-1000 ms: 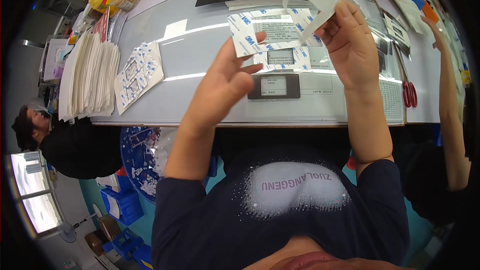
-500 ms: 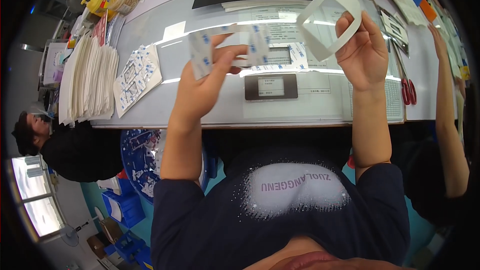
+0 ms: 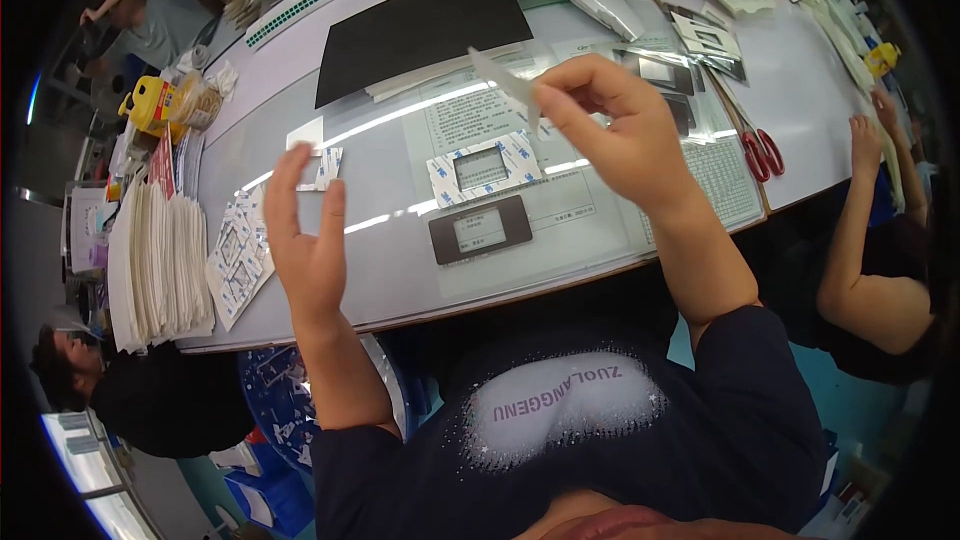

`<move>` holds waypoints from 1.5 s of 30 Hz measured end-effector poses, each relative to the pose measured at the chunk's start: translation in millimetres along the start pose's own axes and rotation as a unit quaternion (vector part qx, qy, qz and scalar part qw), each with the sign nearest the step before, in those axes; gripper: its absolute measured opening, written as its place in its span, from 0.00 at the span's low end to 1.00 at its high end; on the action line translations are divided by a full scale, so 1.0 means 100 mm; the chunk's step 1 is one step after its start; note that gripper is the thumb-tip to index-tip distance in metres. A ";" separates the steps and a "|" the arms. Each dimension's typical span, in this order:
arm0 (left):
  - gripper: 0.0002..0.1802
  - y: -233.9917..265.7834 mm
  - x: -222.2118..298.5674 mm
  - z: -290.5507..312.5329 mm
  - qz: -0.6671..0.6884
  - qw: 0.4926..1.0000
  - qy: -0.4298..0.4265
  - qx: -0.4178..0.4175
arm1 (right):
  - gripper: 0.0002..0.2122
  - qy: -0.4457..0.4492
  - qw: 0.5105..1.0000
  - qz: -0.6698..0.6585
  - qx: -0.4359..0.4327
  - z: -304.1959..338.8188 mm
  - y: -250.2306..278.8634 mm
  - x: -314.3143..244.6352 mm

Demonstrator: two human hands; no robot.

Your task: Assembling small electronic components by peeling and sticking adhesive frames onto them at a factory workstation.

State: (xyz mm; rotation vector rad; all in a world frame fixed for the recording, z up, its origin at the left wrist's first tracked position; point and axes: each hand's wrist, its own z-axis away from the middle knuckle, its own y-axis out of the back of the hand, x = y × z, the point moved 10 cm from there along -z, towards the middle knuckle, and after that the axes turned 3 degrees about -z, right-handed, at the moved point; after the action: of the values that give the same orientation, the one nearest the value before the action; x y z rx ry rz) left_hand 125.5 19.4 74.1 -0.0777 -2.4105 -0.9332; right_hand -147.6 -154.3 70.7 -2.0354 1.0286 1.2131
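Note:
My right hand [image 3: 620, 130] is raised over the far middle of the table, its thumb and fingers pinching a thin white frame [image 3: 505, 83] seen almost edge-on. On the left, my left hand [image 3: 312, 250] has its thumb and fingers apart. Just beyond its fingertips is a white adhesive-backed frame [image 3: 330, 168] with blue print, partly hidden by the hand; it appears to lie on the table. Another blue-printed adhesive frame [image 3: 485, 169] lies flat in the middle. Nearer me rests a dark rectangular plate [image 3: 480, 231] with a see-through window.
Stacked white sheets [image 3: 160, 270] and more adhesive frames [image 3: 240, 250] stand at the left. A black sheet [image 3: 425, 35] covers papers at the back. Red-handled scissors [image 3: 762, 155] lie on the right, near another person's arms [image 3: 855, 190]. A blue tub [image 3: 275, 395] of scraps is below the table's edge.
My left hand has let go of the adhesive frame and moved left and down. My right hand has moved left with the white frame, now turned edge-on. The view has tilted.

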 end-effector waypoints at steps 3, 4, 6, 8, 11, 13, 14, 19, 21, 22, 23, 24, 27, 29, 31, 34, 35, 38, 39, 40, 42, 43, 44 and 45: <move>0.13 -0.31 0.54 0.13 0.154 0.974 -0.067 -0.149 | 0.05 0.214 0.934 0.284 -0.041 0.12 -0.44 -0.45; 0.09 -0.40 0.66 0.15 0.187 0.964 -0.050 -0.180 | 0.06 0.251 0.911 0.321 -0.064 0.18 -0.60 -0.51; 0.08 -0.49 0.81 0.14 0.219 0.952 -0.030 -0.211 | 0.08 0.286 0.886 0.354 -0.090 0.31 -0.76 -0.59; 0.09 -0.54 0.91 0.12 0.262 0.934 -0.012 -0.241 | 0.11 0.315 0.851 0.396 -0.139 0.43 -0.94 -0.60; 0.10 -0.57 1.02 0.11 0.270 0.924 -0.027 -0.268 | 0.10 0.336 0.845 0.393 -0.136 0.52 -0.92 -0.57; 0.08 -0.49 1.03 0.10 0.239 0.937 -0.056 -0.248 | 0.10 0.298 0.871 0.335 -0.202 0.53 -0.93 -0.59; 0.07 -0.41 1.07 0.09 0.211 0.946 -0.091 -0.228 | 0.10 0.296 0.873 0.327 -0.206 0.56 -0.89 -0.56; 0.06 -0.18 1.04 0.04 0.255 0.945 -0.113 -0.169 | 0.12 0.106 0.971 0.210 -0.042 0.44 -0.23 -0.03; 0.07 -0.15 1.01 0.06 0.269 0.943 -0.108 -0.161 | 0.16 -0.082 0.994 0.048 0.047 0.45 -0.01 0.44; 0.07 -0.14 0.99 0.07 0.286 0.940 -0.107 -0.153 | 0.16 -0.085 0.994 0.049 0.049 0.45 -0.01 0.46; 0.07 -0.14 0.97 0.09 0.289 0.939 -0.109 -0.153 | 0.15 -0.118 0.991 -0.017 0.055 0.45 -0.03 0.51; 0.07 -0.13 0.97 0.10 0.287 0.939 -0.107 -0.154 | 0.14 -0.150 0.983 -0.085 0.058 0.45 -0.06 0.55; 0.07 -0.15 0.94 0.14 0.288 0.938 -0.102 -0.164 | 0.13 -0.171 0.979 -0.105 0.026 0.46 -0.06 0.67; 0.08 -0.19 0.84 0.19 0.297 0.937 -0.084 -0.161 | 0.12 -0.179 0.977 -0.115 0.017 0.48 -0.06 0.75; 0.08 -0.17 0.83 0.22 0.296 0.938 -0.089 -0.156 | 0.12 -0.197 0.973 -0.118 0.036 0.48 -0.07 0.77; 0.08 -0.16 0.82 0.27 0.299 0.938 -0.096 -0.149 | 0.12 -0.218 0.968 -0.112 0.052 0.50 -0.10 0.79; 0.08 -0.16 0.82 0.28 0.301 0.937 -0.097 -0.148 | 0.12 -0.208 0.972 -0.104 0.033 0.48 -0.13 0.77; 0.08 -0.19 0.85 0.30 0.304 0.933 -0.104 -0.161 | 0.12 -0.200 0.974 -0.103 0.017 0.47 -0.18 0.76; 0.08 -0.20 0.84 0.31 0.304 0.933 -0.102 -0.162 | 0.11 -0.209 0.972 -0.109 0.016 0.49 -0.18 0.80; 0.08 -0.20 0.84 0.31 0.305 0.933 -0.105 -0.160 | 0.10 -0.219 0.969 -0.114 0.015 0.51 -0.18 0.84; 0.08 -0.21 0.82 0.33 0.305 0.933 -0.104 -0.159 | 0.09 -0.216 0.970 -0.110 0.009 0.52 -0.16 0.86; 0.08 -0.20 0.80 0.34 0.288 0.940 -0.109 -0.147 | 0.07 -0.211 0.972 -0.107 0.002 0.53 -0.16 0.86; 0.08 -0.19 0.78 0.34 0.270 0.947 -0.114 -0.136 | 0.07 -0.215 0.971 -0.108 0.000 0.55 -0.15 0.85; 0.08 -0.20 0.72 0.35 0.264 0.949 -0.105 -0.138 | 0.06 -0.211 0.973 -0.091 0.007 0.57 -0.14 0.81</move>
State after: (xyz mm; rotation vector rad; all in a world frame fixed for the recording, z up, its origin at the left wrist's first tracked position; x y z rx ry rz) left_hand 42.8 16.4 77.2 -0.9194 -2.2384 -1.0246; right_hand -138.7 -129.8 -25.4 -1.7113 0.6305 1.4481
